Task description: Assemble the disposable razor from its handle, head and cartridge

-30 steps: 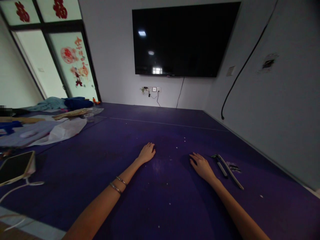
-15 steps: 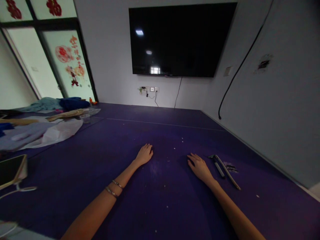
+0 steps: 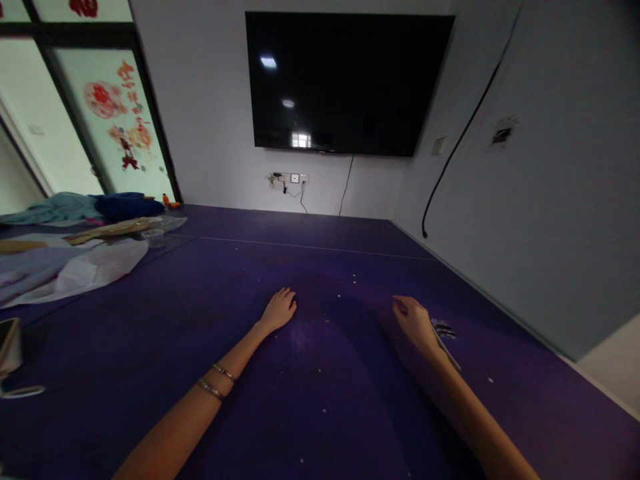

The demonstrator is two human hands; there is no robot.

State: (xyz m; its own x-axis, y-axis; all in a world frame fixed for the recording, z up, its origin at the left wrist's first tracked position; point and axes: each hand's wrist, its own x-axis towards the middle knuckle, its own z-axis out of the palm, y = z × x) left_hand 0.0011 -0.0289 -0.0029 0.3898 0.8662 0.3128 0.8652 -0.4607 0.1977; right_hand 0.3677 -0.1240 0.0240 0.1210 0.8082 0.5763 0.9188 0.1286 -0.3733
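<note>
My left hand (image 3: 279,311) lies palm down on the purple tabletop (image 3: 240,373), its fingers stretched forward and holding nothing. My right hand (image 3: 414,325) is raised a little over the right side of the table, its shadow falling to the left. Its fingers are loosely bent with the thumb apart, and no object shows in them. Under and behind this hand lies a long thin pale tool (image 3: 453,357), of which only the lower end shows. Beside it is a small clear packet with dark strips (image 3: 444,329).
Clothes (image 3: 45,208), a white plastic bag (image 3: 110,263) and a clear cup (image 3: 154,237) lie at the far left. A phone (image 3: 10,347) with a white cable sits at the left edge. A black cable (image 3: 457,150) hangs down the right wall; a television (image 3: 345,83) is mounted ahead.
My right hand has lifted and moved right, over the thin tools, covering most of them; its fingers have bent. My left hand stays on the table. The view has turned slightly right.
</note>
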